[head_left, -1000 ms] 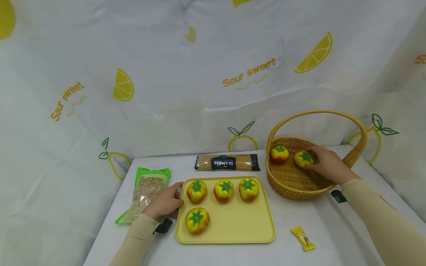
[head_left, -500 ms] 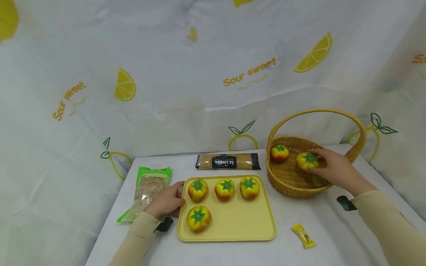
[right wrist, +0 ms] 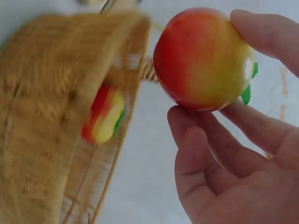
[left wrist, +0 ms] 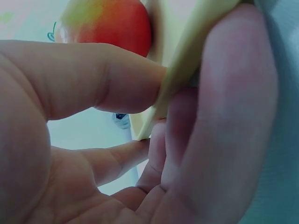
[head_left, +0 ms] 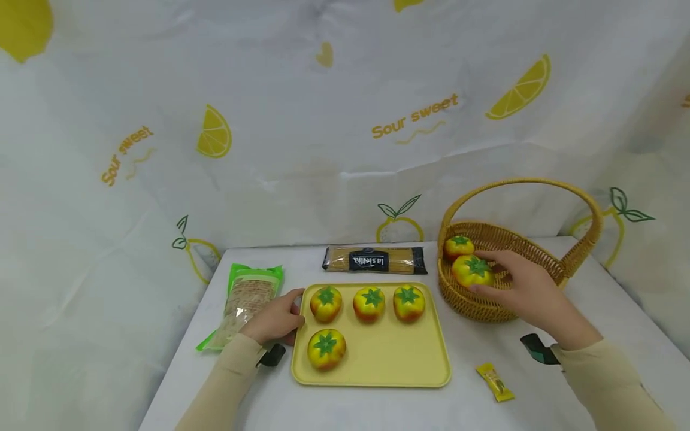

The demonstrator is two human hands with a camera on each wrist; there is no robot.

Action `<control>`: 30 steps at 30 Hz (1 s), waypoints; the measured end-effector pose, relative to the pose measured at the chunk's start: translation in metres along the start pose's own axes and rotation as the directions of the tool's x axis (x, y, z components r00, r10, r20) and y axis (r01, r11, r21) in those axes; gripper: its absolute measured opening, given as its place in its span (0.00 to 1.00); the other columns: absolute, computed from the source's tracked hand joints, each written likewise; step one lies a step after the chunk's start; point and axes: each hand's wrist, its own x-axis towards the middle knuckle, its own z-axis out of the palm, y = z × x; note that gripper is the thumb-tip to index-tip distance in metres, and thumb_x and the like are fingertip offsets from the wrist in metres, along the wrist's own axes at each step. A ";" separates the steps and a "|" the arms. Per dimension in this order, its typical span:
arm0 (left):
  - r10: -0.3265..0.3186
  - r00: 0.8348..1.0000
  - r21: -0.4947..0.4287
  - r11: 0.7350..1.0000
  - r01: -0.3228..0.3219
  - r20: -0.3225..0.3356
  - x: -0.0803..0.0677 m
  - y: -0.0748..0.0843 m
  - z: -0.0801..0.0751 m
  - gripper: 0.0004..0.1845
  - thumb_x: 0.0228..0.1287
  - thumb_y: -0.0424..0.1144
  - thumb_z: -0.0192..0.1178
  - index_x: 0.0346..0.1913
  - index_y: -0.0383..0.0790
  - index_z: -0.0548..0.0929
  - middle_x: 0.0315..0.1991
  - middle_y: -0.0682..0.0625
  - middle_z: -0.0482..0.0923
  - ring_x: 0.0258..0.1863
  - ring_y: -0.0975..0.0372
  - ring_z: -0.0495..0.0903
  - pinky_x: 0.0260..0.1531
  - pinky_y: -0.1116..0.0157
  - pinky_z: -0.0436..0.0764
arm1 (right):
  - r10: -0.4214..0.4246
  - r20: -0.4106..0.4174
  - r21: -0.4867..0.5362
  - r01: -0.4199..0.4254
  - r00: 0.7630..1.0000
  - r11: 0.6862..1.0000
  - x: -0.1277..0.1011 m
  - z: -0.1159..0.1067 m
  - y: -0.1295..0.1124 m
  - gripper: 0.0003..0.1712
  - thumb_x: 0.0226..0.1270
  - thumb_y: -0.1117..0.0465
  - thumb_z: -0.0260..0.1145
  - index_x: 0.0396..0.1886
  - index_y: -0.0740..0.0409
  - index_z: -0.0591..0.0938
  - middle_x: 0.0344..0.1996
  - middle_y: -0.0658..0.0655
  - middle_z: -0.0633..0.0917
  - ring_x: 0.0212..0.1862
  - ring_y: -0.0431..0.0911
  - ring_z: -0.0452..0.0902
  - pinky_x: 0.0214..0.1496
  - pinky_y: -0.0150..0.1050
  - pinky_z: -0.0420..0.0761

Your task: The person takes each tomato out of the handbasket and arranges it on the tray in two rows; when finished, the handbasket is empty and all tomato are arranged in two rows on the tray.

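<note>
Wicker basket (head_left: 474,310): near your right fingers; one fruit (head_left: 458,245) lies inside, beyond your fingertips.
Yellow tray (head_left: 390,353): at your left fingers; four fruits (head_left: 369,304) to their right.
Left hand (head_left: 275,317): your fingers pinch the tray edge.
Right hand (head_left: 533,296): your fingers grip the held fruit (head_left: 468,272).
Held fruit: between your right thumb and fingertips.

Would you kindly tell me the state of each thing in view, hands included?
Held fruit: gripped by right hand, green top up
Tray: flat, bearing four fruits
Left hand: pinching the tray rim
Basket: upright, handle up, one fruit inside
Green bag: lying down
Pasta packet: lying flat
Yellow sachet: lying flat
</note>
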 end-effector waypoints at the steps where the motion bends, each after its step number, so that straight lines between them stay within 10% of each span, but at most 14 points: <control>1: 0.000 1.000 -0.002 1.000 0.000 0.002 0.000 0.000 0.000 0.40 0.67 0.34 0.64 0.83 0.46 0.66 0.47 0.43 0.79 0.30 0.56 0.84 0.25 0.62 0.90 | -0.012 -0.006 0.003 0.012 1.000 1.000 -0.001 0.004 -0.006 0.44 0.68 0.41 0.78 0.75 0.58 0.76 0.63 0.67 0.82 0.58 0.62 0.81 0.56 0.67 0.86; 14: -0.008 1.000 -0.021 1.000 0.008 0.008 0.003 0.001 0.000 0.40 0.68 0.33 0.64 0.83 0.47 0.66 0.48 0.42 0.78 0.30 0.56 0.84 0.25 0.62 0.91 | -0.186 0.048 0.145 0.177 0.981 0.973 -0.006 0.071 -0.074 0.37 0.63 0.49 0.83 0.70 0.48 0.81 0.58 0.49 0.86 0.50 0.43 0.82 0.47 0.38 0.86; 30: 0.006 1.000 -0.038 0.999 -0.005 0.002 0.001 0.001 0.001 0.40 0.68 0.32 0.63 0.83 0.46 0.67 0.45 0.43 0.77 0.29 0.56 0.83 0.24 0.62 0.90 | -0.308 0.195 0.282 0.247 0.931 0.927 -0.011 0.115 -0.097 0.35 0.65 0.48 0.82 0.69 0.48 0.82 0.58 0.45 0.85 0.55 0.40 0.83 0.58 0.43 0.90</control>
